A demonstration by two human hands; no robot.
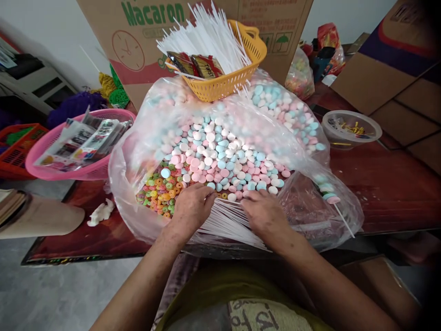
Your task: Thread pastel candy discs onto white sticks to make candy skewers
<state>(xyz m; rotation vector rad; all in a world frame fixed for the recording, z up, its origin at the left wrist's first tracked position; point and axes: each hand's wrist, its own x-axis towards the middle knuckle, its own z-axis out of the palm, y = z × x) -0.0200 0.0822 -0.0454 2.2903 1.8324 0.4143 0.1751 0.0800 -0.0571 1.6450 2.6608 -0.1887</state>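
Observation:
My left hand is over the near edge of the candy pile, fingers curled in towards the thumb beside a pale blue candy. Across a small gap, my right hand has its fingers bent and together at the pink and white candies. What either hand pinches, if anything, is hidden. Thin white sticks lie in a bundle between and below the hands. Small coloured candy rings are heaped left of my left hand. On the right, a stick with stacked candies rests on the clear plastic bag.
A yellow basket of white sticks and packets stands behind the pile, before a cardboard box. To the left is a pink basket with printed wrappers. A clear tub sits right on the dark red table, and crumpled tissue lies left.

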